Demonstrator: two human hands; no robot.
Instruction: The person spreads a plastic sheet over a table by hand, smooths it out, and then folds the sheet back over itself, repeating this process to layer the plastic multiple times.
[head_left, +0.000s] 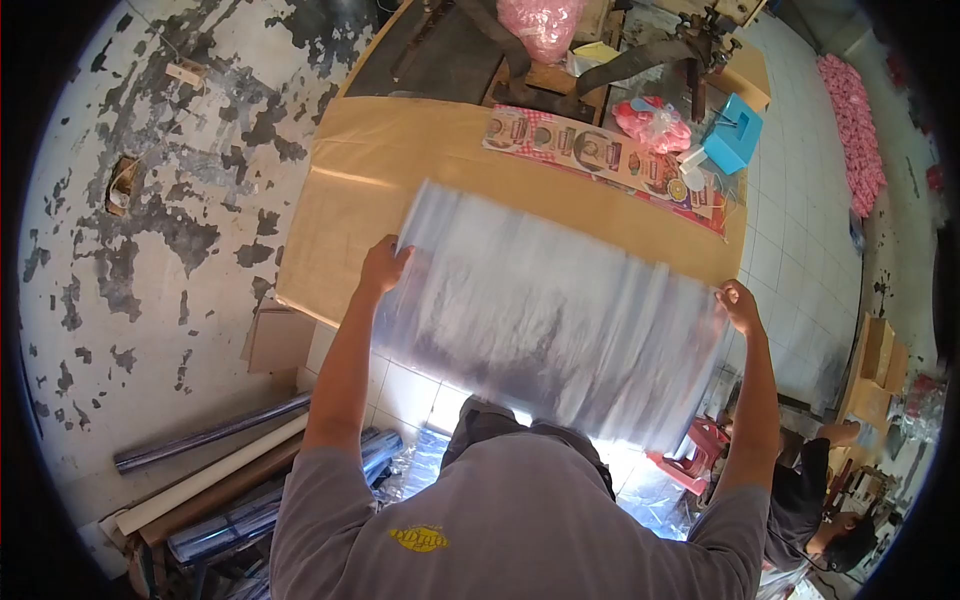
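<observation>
A wide sheet of clear plastic film (540,300) is stretched between my two hands, in front of my body. My left hand (384,264) pinches its left edge, thumb on top. At the right edge, my right hand (738,304) has its fingers closed on the film. The sheet's far edge overlaps the brown paper-covered table (350,190), and its near part hangs over the floor by my legs. Light glares on the film and some of it is blurred.
On the table's far side lie a printed strip (590,150), a pink plastic bag (655,125), a blue holder (732,135) and a dark metal device (560,85). Rolls (215,475) lean at lower left. A red stool (695,455) and another person (810,500) are at right.
</observation>
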